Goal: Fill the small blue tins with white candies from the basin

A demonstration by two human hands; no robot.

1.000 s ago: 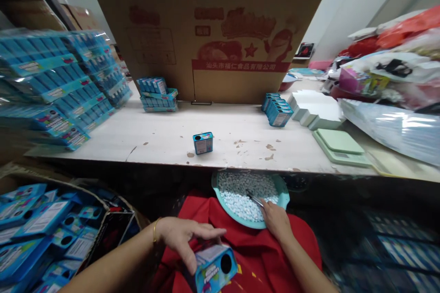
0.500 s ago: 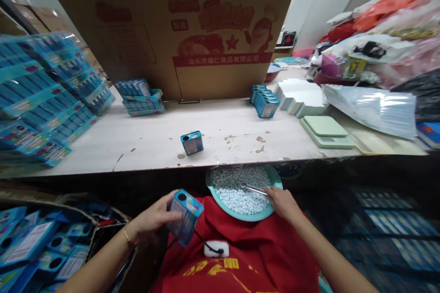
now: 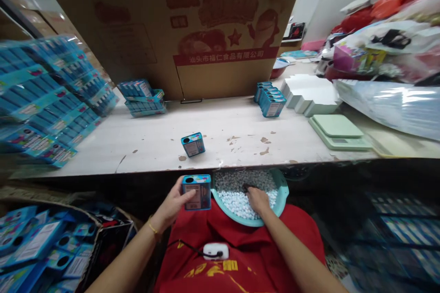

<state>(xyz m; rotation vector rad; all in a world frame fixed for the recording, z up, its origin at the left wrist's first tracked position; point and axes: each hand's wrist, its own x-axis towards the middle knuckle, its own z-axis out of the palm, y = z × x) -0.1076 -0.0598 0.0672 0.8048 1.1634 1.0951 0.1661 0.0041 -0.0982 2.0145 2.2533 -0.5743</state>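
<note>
My left hand (image 3: 172, 208) is closed round a small blue box (image 3: 202, 198) with a round black hole in its top, held upright beside the basin's left rim. In the turquoise basin (image 3: 252, 222) on my lap lie many small pale candies (image 3: 237, 203). My right hand (image 3: 258, 200) reaches down over them, fingers wrapped round a slim metal scoop (image 3: 246, 187). Only the scoop's dark end shows; my hand covers the rest. On the table ahead stands another blue box (image 3: 193, 145) by itself.
Blue boxes stand in a row (image 3: 271, 100) at the table's back right, near a green scale (image 3: 338, 128) and white cartons (image 3: 309, 94). Stacked blue packs (image 3: 51, 100) fill the left. A large cardboard carton (image 3: 223, 73) rises behind. An open carton of blue boxes (image 3: 44, 247) sits lower left.
My left hand has raised the blue box slightly, moved it right, and turned it more upright. My right hand has moved left, from the basin's right rim to over the candies, with the scoop.
</note>
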